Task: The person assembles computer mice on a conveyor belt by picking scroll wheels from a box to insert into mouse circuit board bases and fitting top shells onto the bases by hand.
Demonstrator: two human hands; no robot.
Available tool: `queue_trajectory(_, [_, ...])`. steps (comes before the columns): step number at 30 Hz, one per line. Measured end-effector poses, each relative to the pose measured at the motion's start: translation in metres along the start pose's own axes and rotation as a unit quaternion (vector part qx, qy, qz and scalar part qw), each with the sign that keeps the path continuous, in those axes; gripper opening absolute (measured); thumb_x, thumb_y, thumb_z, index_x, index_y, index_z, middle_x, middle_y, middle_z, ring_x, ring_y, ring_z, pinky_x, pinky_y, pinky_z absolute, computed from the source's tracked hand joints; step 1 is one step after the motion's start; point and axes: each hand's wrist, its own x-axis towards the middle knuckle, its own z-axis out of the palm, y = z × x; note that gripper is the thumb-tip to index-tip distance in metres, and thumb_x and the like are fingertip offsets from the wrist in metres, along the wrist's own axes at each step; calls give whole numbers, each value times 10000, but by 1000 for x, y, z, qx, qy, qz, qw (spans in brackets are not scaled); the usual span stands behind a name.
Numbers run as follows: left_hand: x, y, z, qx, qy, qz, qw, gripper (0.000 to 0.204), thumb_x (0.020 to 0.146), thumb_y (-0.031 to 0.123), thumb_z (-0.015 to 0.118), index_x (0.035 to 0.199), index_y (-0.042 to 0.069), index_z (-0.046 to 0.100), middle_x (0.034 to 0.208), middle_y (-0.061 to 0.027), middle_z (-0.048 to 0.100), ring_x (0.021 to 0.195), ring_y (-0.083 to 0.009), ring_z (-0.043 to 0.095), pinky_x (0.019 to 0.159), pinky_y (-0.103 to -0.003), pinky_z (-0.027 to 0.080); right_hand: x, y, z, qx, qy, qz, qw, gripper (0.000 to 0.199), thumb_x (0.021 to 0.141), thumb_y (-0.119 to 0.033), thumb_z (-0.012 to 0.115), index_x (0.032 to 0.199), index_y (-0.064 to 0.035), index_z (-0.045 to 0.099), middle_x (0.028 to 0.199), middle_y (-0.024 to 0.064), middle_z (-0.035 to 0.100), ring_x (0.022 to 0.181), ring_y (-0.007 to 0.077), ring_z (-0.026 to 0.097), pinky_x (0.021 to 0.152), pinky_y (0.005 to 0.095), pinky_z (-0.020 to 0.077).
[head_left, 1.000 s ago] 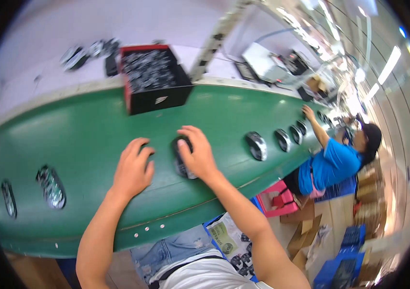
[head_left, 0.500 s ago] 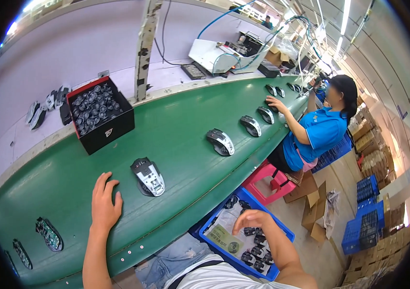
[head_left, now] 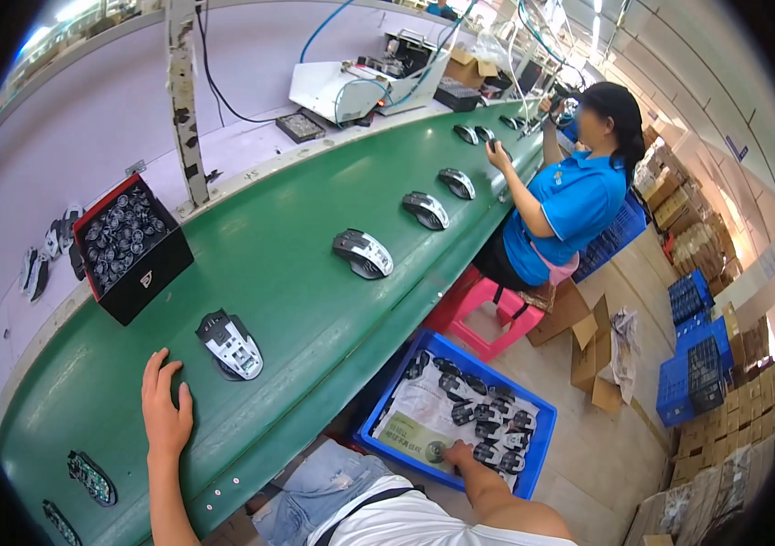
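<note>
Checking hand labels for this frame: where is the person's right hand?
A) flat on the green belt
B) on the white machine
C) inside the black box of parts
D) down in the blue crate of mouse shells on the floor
D: the right hand reaches down into the blue crate among the dark mouse shells, while the left hand lies flat on the green belt.

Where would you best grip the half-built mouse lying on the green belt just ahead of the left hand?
Probably across its two long sides near the middle. The mouse lies flat on the green belt, long axis pointing away and slightly right, so its narrow waist is exposed. The left hand rests flat just below-left of it, not touching; coming from above and that near side looks unobstructed.
</note>
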Motion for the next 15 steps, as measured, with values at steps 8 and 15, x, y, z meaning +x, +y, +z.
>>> queue_trajectory(8, [2,-2,-1,18,-27,-4,999,347,908,7,546,1253,9,585,1492,-168,470,1405,-368,415,1158,-428,334,-76,-5,-47,-54,-67,47,995,753,782,-324,740,1445,-113,453,1470,189,435,1334,491,427,1068,499,446])
queue_trajectory(15, [5,1,-1,30,-22,-13,999,334,882,-8,567,1214,6,605,1450,-162,510,1366,-362,458,1144,-426,358,-51,16,-30,-125,-39,-2,991,831,654,-392,834,1336,-38,517,1354,223,561,1249,370,569,1027,478,490])
